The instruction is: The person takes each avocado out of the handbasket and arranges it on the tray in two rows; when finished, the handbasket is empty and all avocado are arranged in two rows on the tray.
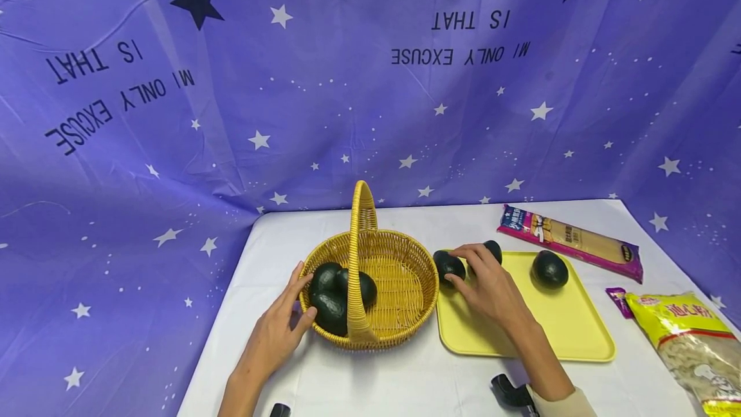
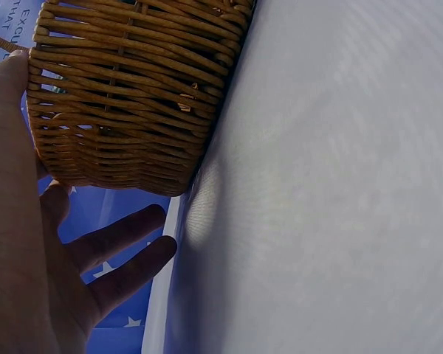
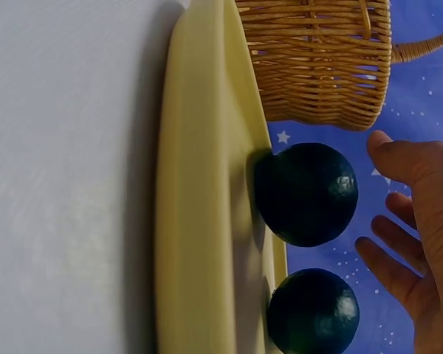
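Note:
At the left rim of the yellow wicker basket (image 1: 399,333) my left hand (image 1: 276,333) touches the rim with its thumb and fingers. In the left wrist view two of its fingers (image 2: 125,276) stretch out straight below the basket wall. Three dark green avocados (image 1: 331,313) lie in the left half of the basket. My right hand (image 1: 489,288) is over the yellow tray (image 1: 579,333), its thumb and fingers apart over an avocado (image 1: 448,268) at the tray's left edge. Another avocado (image 1: 493,250) is partly hidden behind this hand. The right wrist view shows a gap between fingers and avocados.
A further avocado (image 1: 550,269) sits at the tray's far right. Behind the tray lies a long pink noodle packet (image 1: 570,240), and a yellow bag (image 1: 691,346) is at the right table side. A black device (image 1: 509,392) shows by the right forearm.

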Motion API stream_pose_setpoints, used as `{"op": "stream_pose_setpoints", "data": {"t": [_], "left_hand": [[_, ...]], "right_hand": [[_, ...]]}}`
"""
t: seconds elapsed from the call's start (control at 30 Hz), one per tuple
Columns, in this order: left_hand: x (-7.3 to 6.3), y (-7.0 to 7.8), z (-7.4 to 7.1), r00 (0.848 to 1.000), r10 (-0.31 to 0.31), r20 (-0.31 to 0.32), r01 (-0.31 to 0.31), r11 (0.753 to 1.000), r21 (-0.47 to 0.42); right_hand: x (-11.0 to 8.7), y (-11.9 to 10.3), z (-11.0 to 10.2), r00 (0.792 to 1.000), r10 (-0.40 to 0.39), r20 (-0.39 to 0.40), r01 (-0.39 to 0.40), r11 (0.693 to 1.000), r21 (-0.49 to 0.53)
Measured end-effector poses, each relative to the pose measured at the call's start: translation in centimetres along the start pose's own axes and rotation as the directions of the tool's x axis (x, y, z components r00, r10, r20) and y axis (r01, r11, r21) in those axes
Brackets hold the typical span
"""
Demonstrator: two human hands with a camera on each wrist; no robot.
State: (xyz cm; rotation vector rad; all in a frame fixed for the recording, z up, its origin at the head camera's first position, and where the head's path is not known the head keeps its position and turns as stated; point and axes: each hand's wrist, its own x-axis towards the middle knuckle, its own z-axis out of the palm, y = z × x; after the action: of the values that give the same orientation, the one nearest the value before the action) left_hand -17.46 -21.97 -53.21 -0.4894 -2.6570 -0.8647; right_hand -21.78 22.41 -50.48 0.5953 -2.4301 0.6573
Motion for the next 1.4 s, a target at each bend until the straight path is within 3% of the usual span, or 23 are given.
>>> {"op": "stream_pose_setpoints", "data": {"t": [0.73,1.4], "left_hand": [[0.1,0.1,-0.2,1.000,0.004,-0.003,-0.004,1.000,-0.008],[-0.1,0.0,-0.1,1.000,0.004,0.010,-0.004,1.000,-0.001]], "right_hand": [[1.3,-2.6,-0.8,0.996,-0.079,-0.034,0.081,0.995,0.065],[2.5,-5.7,0.0,0.989,-0.143,0.034,0.138,0.982,0.129]]}}
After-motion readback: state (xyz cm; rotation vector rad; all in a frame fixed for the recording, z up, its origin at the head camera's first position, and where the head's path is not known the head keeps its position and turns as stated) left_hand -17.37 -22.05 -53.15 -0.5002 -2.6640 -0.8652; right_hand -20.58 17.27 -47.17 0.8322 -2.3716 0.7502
